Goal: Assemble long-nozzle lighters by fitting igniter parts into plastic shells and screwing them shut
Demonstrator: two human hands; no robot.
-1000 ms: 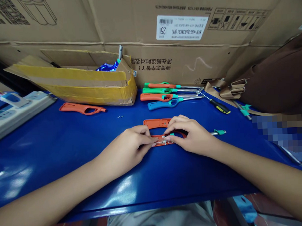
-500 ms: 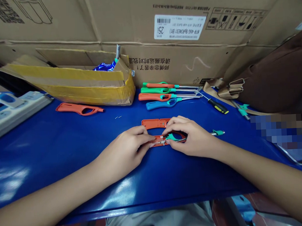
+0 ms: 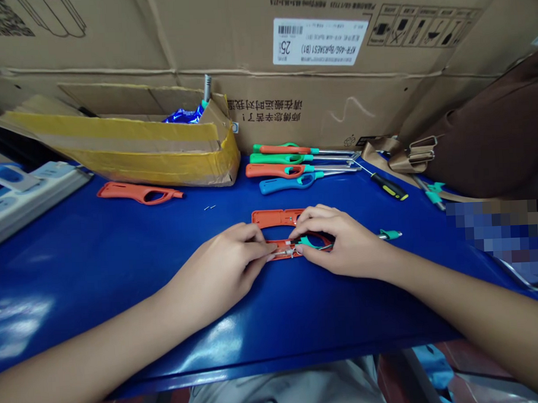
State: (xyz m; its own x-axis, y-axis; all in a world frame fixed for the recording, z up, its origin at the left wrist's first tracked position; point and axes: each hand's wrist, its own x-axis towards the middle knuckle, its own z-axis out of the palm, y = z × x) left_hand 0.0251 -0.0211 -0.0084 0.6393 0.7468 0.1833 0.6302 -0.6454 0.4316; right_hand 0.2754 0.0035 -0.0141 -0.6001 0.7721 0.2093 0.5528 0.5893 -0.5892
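An opened orange lighter shell [image 3: 276,218] lies on the blue table [image 3: 97,256] in the middle. My left hand [image 3: 222,269] pinches its near edge from the left, fingers closed on a small inner part. My right hand [image 3: 337,237] presses down on the shell from the right, fingers curled over the green trigger [image 3: 307,242]. A metal nozzle with a green collar [image 3: 389,235] sticks out to the right of my right hand.
Several finished lighters [image 3: 294,162] lie behind, with a black-and-yellow screwdriver [image 3: 386,186] beside them. An orange half shell [image 3: 137,192] and two tiny screws [image 3: 209,207] lie to the left. A taped carton [image 3: 128,142], a power strip [image 3: 19,191] and a brown bag [image 3: 493,132] ring the table.
My hands have stayed on the shell; the fingertips shifted slightly and the green trigger shows more. The view has drifted a little.
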